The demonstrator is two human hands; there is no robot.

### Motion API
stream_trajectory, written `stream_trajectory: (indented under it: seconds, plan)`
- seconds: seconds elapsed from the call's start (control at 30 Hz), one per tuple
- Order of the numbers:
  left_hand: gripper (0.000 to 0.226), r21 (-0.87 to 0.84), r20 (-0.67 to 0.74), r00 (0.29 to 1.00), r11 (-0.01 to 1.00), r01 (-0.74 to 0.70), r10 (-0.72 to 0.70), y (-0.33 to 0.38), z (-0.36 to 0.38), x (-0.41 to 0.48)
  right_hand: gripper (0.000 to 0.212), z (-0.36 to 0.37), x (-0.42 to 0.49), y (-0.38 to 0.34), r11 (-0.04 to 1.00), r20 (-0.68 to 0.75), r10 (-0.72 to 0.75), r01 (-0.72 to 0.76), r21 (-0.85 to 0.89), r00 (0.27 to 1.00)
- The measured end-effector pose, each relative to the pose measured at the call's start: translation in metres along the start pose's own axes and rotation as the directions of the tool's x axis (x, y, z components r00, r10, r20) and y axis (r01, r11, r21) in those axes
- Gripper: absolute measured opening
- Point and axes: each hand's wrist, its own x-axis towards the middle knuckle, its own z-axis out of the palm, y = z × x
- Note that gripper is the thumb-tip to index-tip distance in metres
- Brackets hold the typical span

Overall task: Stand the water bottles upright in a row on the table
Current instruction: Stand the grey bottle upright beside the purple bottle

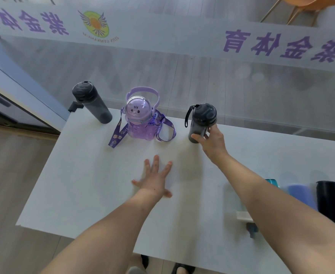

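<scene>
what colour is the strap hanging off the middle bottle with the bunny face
Purple, with small pale lettering and emblems, matching the translucent purple bottle. The strap shows best in the head view.

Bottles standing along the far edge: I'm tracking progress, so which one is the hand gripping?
The short dark grey bottle with the wrist loop, rightmost of three; the right hand wraps its base.

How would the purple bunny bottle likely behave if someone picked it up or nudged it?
The purple bunny bottle looks squat and wide, so it probably resists tipping. Its lanyard lies limp on the table, so it would likely dangle or snag. The top handle suggests easy lifting.
</scene>
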Motion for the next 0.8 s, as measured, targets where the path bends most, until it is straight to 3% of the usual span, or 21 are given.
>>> stream_trajectory:
  seconds: [0.4,0.8]
  plan:
    - [0.121,-0.021,0.007,1.000,1.000,0.004,-0.004,0.002,-0.001,-0.002,0.065,0.001,0.018,0.008,0.999,0.054,-0.030,0.031,-0.020,0.998]
    - [0.121,-0.016,0.010,1.000,1.000,0.006,-0.006,0.001,0.001,0.001,0.061,0.013,0.015,0.008,0.999,-0.007,-0.034,0.034,-0.027,0.999]
